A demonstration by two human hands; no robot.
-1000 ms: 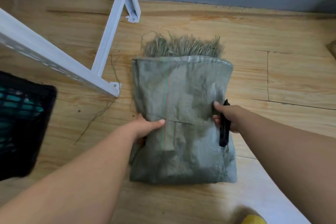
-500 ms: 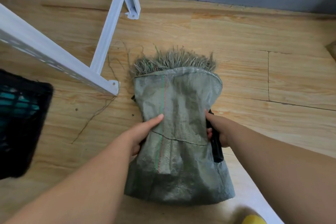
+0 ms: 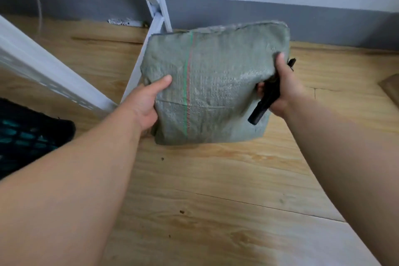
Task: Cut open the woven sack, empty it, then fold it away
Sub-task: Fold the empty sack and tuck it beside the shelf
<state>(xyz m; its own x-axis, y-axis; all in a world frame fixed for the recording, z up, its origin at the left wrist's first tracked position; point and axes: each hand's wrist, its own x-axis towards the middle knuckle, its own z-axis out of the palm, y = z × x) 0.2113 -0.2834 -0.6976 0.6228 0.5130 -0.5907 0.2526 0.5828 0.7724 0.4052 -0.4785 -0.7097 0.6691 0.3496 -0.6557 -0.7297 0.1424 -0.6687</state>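
Grey-green woven sack, folded: we hold it above the wood-plank floor. Left hand clamps its left edge; right hand clamps the right edge plus a black tool. White metal frame, black crate, grey skirting behind.

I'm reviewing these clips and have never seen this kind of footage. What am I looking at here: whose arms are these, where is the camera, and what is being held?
No machine here: a person wears a camera on the head, looking down at their own arms. Both hands hold a grey-green woven sack up off the wooden floor. The left hand grips its left edge; the right hand grips the right edge together with a black tool, perhaps the cutter. A white metal frame stands behind, and a dark crate sits at the left.
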